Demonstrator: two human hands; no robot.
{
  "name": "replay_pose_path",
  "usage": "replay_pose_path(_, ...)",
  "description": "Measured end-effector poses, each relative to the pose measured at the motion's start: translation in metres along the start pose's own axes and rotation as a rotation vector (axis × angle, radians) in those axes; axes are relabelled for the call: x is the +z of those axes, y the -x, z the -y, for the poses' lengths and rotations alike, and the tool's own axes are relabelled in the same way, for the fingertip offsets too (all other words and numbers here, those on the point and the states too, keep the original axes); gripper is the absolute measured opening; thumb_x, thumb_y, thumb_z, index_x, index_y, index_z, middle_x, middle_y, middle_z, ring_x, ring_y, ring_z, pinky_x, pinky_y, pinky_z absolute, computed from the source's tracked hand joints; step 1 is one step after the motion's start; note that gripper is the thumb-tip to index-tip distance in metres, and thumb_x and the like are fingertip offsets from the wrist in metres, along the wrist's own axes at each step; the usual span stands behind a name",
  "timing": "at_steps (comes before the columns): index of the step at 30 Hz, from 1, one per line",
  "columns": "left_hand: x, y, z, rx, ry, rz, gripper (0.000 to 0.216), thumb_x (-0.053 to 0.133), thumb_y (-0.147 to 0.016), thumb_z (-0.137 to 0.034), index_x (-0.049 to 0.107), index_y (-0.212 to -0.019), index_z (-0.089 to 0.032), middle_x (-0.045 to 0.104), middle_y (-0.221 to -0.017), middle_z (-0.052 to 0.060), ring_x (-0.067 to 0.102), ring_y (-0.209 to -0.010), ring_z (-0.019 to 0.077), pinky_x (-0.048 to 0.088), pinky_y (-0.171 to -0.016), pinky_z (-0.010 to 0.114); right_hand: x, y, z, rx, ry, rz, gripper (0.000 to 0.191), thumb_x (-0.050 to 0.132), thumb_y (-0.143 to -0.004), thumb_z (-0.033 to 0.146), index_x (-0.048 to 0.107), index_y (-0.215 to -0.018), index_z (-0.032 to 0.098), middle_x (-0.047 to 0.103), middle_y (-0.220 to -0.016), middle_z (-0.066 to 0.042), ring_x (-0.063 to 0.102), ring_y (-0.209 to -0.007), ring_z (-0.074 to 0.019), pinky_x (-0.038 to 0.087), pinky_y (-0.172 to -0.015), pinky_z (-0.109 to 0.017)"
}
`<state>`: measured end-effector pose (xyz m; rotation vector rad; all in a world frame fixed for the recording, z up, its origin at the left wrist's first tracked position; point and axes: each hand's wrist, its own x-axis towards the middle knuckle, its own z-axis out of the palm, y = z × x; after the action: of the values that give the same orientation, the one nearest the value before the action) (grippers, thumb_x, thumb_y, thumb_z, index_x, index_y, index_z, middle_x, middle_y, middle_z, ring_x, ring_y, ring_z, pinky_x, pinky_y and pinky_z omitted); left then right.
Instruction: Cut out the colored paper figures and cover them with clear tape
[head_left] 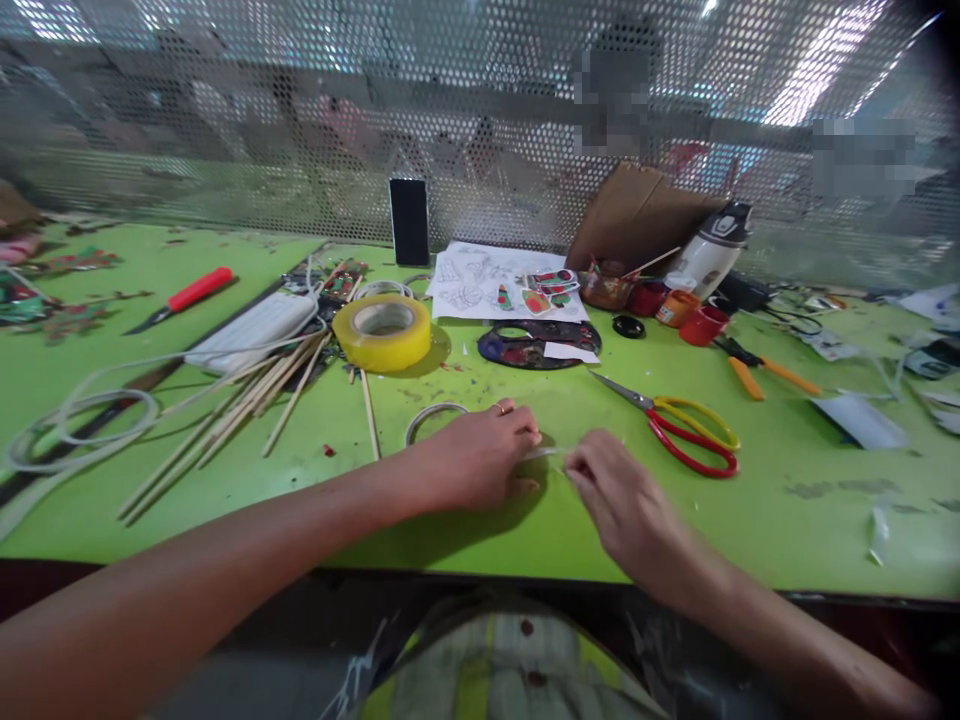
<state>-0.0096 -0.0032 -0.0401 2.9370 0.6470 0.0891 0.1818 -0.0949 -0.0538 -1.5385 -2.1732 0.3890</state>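
The pale strip [546, 453] lies in the short gap between my two hands, low over the near part of the counter [750, 540]; it is narrow and looks see-through, though blur hides its edges. I judge it next to weightless, limp and easily creased, perhaps slick or a little clingy, so the ends are the place to take hold, with a light fingertip pinch and the middle left free. My right grip [619, 490] is closed down, thumb against the curled forefinger, with the strip's right end seemingly nipped at the tips. My left grip [480, 455] is half curled, palm down, thumb a little apart from the fingers; the strip's other end reaches those fingers, but I cannot tell whether they clamp it or merely touch it. Just behind my left grip stands a thin ring [431, 407], partly hidden. Farther out, the scissors [646, 402] lie beyond my right grip, and a fat yellow tape roll [352, 340] rests beyond my left.
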Motion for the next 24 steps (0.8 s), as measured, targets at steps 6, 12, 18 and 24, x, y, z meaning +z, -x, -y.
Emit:
replay_pose_path(6,0.002,0.001,0.001,0.019,0.0,-0.017,0.036,0.056,-0.085,-0.038,0.059,-0.113,-0.015,0.059,-0.107,0.009,0.054,-0.098,0.023,0.043,-0.09,0.035,-0.003,-0.018,-0.017,0.023,0.149,-0.076,0.028,0.06,-0.088,0.028,0.05,-0.111,0.015,0.054,-0.1,-0.01,0.05,-0.097,-0.0274,0.042,-0.083,-0.041)
replay_pose_path(12,0.006,0.0,0.005,0.025,0.012,-0.025,0.035,0.053,-0.086,-0.039,0.059,-0.112,-0.016,0.059,-0.104,0.01,0.053,-0.1,0.0244,0.045,-0.088,0.036,0.008,-0.025,-0.016,-0.005,0.069,-0.097,0.016,0.05,-0.09,0.012,0.052,-0.076,0.018,0.053,-0.076,-0.003,0.05,-0.075,-0.0187,0.038,-0.067,-0.031)
replay_pose_path(18,0.003,0.002,0.002,0.004,0.035,-0.038,0.035,0.055,-0.086,-0.038,0.059,-0.112,-0.015,0.06,-0.107,0.01,0.053,-0.101,0.025,0.044,-0.089,0.036,0.013,-0.001,0.0,-0.224,0.005,-0.108,0.022,0.041,-0.092,0.01,0.047,-0.073,0.018,0.046,-0.071,-0.003,0.042,-0.069,-0.0193,0.036,-0.064,-0.034)
replay_pose_path(24,0.008,0.001,0.005,0.026,0.013,-0.03,0.039,0.052,-0.087,-0.035,0.057,-0.118,-0.012,0.059,-0.114,0.011,0.054,-0.102,0.0252,0.042,-0.094,0.036,0.008,0.02,0.016,-0.354,0.062,0.02,0.024,0.041,-0.085,0.001,0.051,-0.072,0.018,0.051,-0.073,-0.007,0.043,-0.07,-0.0216,0.037,-0.063,-0.039)
